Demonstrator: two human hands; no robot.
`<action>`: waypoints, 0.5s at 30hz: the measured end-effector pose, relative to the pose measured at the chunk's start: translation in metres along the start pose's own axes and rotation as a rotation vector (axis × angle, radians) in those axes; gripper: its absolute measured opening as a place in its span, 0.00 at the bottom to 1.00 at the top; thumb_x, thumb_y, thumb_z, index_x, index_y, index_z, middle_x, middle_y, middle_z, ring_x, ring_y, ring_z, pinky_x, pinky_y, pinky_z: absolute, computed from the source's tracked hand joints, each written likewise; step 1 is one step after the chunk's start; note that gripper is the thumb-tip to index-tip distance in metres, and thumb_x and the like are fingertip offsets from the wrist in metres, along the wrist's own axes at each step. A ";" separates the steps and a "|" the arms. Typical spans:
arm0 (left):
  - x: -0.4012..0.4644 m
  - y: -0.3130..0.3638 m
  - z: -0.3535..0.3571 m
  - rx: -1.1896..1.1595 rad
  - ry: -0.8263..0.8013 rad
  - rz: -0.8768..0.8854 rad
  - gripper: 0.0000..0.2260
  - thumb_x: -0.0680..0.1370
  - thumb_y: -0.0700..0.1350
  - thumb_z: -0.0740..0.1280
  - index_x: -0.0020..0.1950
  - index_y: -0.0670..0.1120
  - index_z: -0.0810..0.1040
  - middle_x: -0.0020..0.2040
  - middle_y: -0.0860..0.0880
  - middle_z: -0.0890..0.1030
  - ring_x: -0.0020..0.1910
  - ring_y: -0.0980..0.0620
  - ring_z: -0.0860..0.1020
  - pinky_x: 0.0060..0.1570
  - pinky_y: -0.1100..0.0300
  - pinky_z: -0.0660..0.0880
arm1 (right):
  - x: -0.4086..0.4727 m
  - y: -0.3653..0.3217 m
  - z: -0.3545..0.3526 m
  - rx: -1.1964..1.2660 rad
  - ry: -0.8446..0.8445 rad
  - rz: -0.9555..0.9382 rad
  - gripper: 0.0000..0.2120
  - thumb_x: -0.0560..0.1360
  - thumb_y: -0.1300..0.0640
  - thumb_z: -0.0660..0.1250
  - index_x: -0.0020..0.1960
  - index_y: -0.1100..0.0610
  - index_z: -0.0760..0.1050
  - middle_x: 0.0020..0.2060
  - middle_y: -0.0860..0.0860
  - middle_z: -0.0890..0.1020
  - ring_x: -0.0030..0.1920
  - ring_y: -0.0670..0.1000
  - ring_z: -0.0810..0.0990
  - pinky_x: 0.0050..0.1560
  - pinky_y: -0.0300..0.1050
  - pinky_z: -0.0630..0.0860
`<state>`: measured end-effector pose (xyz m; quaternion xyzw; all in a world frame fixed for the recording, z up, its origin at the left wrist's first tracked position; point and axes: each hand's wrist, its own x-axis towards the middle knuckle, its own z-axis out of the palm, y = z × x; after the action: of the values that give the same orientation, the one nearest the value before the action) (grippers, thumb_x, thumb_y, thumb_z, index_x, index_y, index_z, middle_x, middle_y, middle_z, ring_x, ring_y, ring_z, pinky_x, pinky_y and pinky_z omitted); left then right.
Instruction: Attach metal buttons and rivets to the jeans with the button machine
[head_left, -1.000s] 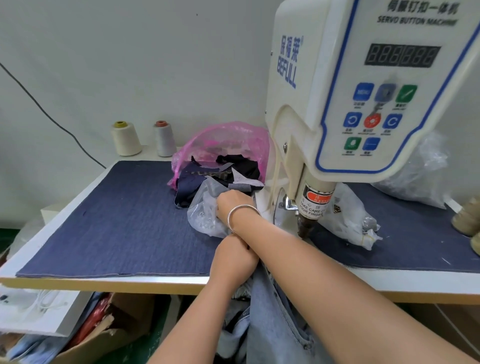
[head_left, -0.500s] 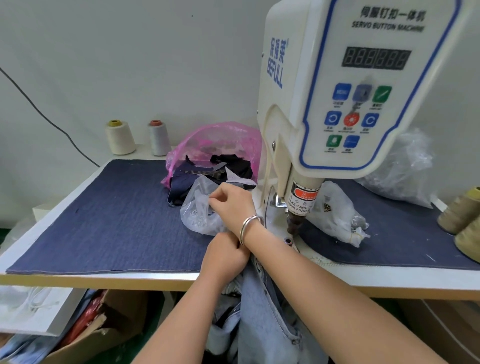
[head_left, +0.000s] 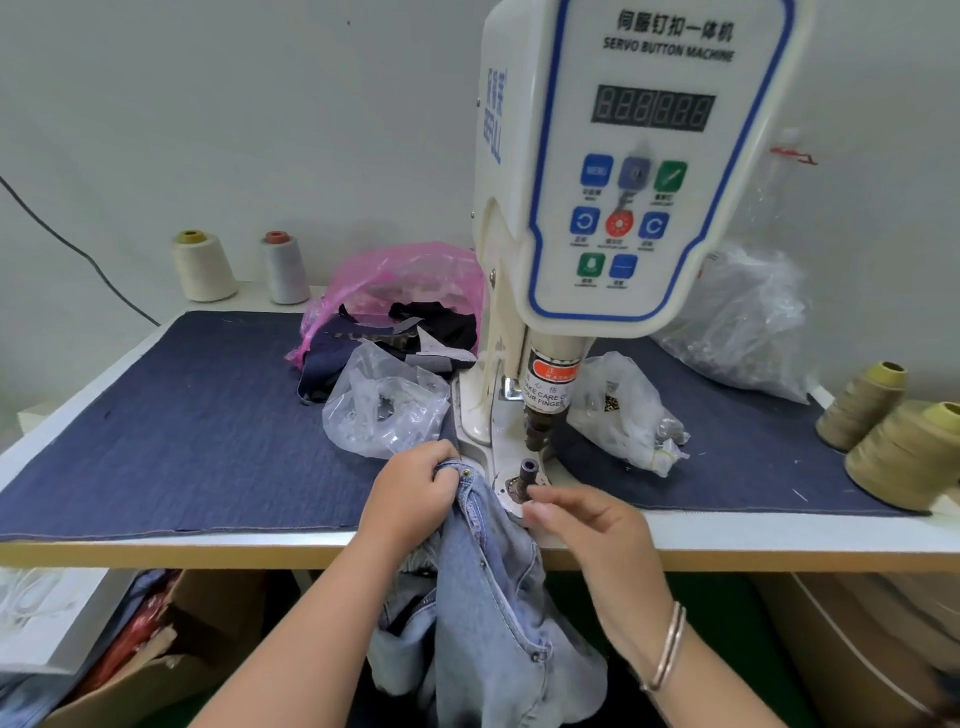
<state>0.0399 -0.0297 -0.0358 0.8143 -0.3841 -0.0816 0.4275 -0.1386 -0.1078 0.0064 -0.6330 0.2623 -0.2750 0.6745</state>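
**Denim edge a short slide from the die**

The left hand (head_left: 415, 493) grips the bunched edge of the jeans (head_left: 493, 597) at the desk (head_left: 182, 431) front, the cloth hanging lengthwise below. The lower die (head_left: 529, 470) of the button machine (head_left: 623, 182) stands just right of that hand and just beyond the right hand (head_left: 582, 525), whose curled fingers seem to pinch something too small to make out. The left hand looks best placed to carry the cloth over.

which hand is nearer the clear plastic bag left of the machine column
Left. The left hand grips the light blue denim jeans just below the clear crinkled plastic bag; the right hand sits further right, by the machine's lower die post.
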 end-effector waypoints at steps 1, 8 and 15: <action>0.000 0.000 0.000 -0.002 -0.001 0.002 0.12 0.68 0.47 0.55 0.39 0.38 0.72 0.36 0.43 0.75 0.39 0.43 0.73 0.40 0.48 0.70 | 0.004 -0.001 -0.005 0.023 0.032 0.004 0.10 0.71 0.64 0.71 0.41 0.50 0.85 0.39 0.52 0.86 0.42 0.47 0.84 0.44 0.33 0.77; -0.001 0.001 0.000 -0.002 -0.003 0.003 0.12 0.68 0.46 0.55 0.39 0.39 0.73 0.35 0.44 0.75 0.38 0.44 0.73 0.38 0.52 0.68 | 0.029 -0.008 -0.009 0.094 0.088 -0.049 0.11 0.73 0.69 0.68 0.42 0.54 0.84 0.38 0.54 0.86 0.39 0.47 0.84 0.40 0.33 0.77; 0.001 -0.002 0.000 0.000 -0.004 0.011 0.12 0.68 0.47 0.55 0.38 0.41 0.73 0.35 0.46 0.75 0.38 0.45 0.73 0.38 0.51 0.69 | 0.041 -0.004 -0.013 0.063 0.067 -0.014 0.10 0.72 0.66 0.70 0.40 0.53 0.85 0.40 0.53 0.86 0.42 0.48 0.85 0.43 0.34 0.79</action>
<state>0.0417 -0.0299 -0.0377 0.8120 -0.3893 -0.0809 0.4273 -0.1185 -0.1459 0.0096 -0.6037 0.2717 -0.3088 0.6829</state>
